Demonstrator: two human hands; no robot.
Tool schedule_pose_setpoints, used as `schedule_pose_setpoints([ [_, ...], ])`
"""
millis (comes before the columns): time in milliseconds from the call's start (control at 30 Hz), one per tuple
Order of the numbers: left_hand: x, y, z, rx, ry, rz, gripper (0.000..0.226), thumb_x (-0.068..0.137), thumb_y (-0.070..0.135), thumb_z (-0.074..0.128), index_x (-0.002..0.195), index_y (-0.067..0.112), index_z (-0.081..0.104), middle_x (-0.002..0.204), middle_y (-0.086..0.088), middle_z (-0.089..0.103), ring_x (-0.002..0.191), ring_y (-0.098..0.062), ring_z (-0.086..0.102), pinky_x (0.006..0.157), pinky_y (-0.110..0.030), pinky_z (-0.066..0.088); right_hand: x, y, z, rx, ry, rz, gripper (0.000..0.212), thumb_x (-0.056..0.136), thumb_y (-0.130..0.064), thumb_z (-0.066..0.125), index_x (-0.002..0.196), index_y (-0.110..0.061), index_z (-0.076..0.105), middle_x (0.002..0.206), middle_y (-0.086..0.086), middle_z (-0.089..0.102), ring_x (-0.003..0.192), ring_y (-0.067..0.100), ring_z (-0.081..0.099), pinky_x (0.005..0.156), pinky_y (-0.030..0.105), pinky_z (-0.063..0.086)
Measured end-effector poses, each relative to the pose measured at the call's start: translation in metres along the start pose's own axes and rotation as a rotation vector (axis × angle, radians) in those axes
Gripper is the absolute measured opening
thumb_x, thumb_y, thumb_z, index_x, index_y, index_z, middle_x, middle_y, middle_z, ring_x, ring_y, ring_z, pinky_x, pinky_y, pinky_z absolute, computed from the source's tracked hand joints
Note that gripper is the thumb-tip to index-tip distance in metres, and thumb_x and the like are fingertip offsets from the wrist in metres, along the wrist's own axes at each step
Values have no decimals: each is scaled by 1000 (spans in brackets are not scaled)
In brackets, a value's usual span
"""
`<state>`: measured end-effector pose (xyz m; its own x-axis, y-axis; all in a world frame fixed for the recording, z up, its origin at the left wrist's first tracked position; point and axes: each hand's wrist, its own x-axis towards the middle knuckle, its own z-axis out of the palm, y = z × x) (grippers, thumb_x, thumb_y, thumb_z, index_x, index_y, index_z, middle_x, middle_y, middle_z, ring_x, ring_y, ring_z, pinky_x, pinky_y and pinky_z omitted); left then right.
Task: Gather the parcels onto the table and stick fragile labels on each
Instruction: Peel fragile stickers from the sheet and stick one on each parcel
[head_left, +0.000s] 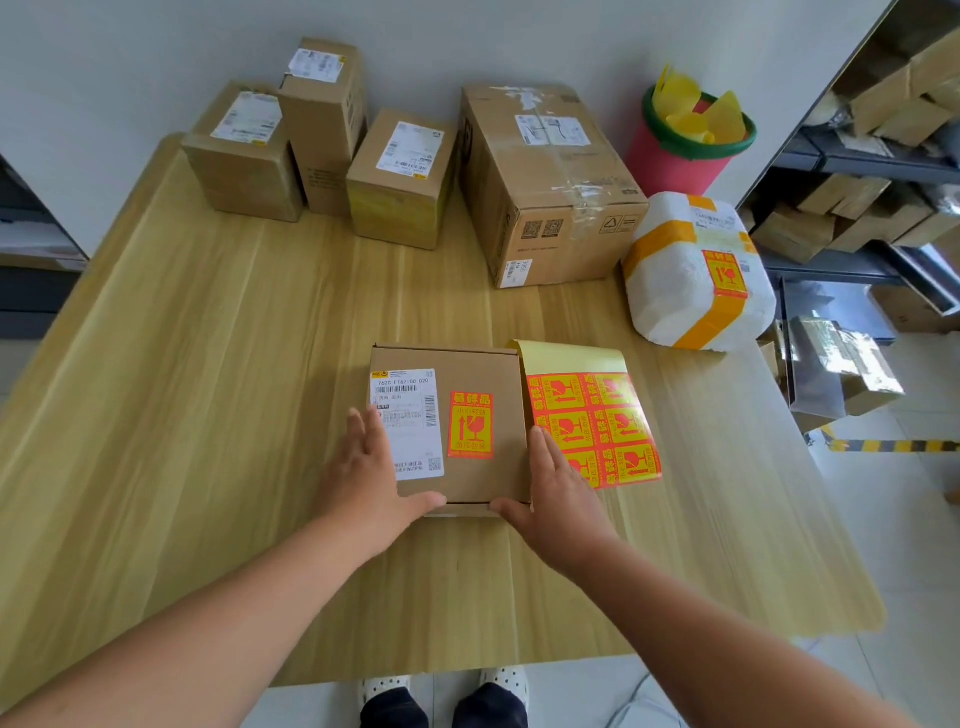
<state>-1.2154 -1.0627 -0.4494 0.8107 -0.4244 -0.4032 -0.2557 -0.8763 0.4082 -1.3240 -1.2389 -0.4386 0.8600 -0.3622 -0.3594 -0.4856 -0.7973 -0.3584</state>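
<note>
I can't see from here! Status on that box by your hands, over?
Left grip, right grip flat against small brown cardboard box. Orange-red fragile label on top. Yellow sticker sheet alongside, nothing blocking.

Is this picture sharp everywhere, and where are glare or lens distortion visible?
Head view: the wide lens bows the table edges; the small carton between the left hand and right hand is sharp, its fragile label readable; clear tape on the large carton shows mild glare; the shelves at far right lean and look softer.
</note>
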Motion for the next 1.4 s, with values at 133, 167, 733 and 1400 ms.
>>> schedule_pose_setpoints([
  [133, 9, -5, 1, -131, -48, -45, 142, 60, 64, 77, 148, 14, -24, 159, -6, -17, 148, -18, -1, 114, -37, 24, 3, -8, 0, 100, -96, 49, 109, 81, -52, 68, 154, -14, -5, 159, 1, 21, 141, 19, 31, 110, 34, 33],
  [167, 9, -5, 1, -135, -51, -35, 145, 58, 62, 79, 148, 15, -23, 160, -5, -15, 148, -19, 2, 114, -37, 26, 3, -11, 0, 113, -111, 62, 113, 79, -50, 71, 154, -14, -6, 158, 1, 23, 140, 20, 34, 109, 34, 35],
  [733, 0, 82, -57, -78, 132, 234, 133, 60, 57, 81, 151, 19, -8, 160, -5, -4, 143, -26, 23, 110, -36, 32, -22, 3, -97, 348, 217, 111, 101, 69, -23, 82, 149, -24, 20, 122, -10, 50, 105, 11, 49, 87, 31, 48],
  [1400, 34, 311, 95, -60, -323, 304, 112, 80, 43, 72, 152, 16, -8, 159, -12, -16, 148, -26, 7, 115, -29, 19, -27, 275, -167, 328, -25, 417, 92, 71, -18, 83, 143, -22, 26, 108, -10, 47, 100, 13, 51, 82, 26, 47],
])
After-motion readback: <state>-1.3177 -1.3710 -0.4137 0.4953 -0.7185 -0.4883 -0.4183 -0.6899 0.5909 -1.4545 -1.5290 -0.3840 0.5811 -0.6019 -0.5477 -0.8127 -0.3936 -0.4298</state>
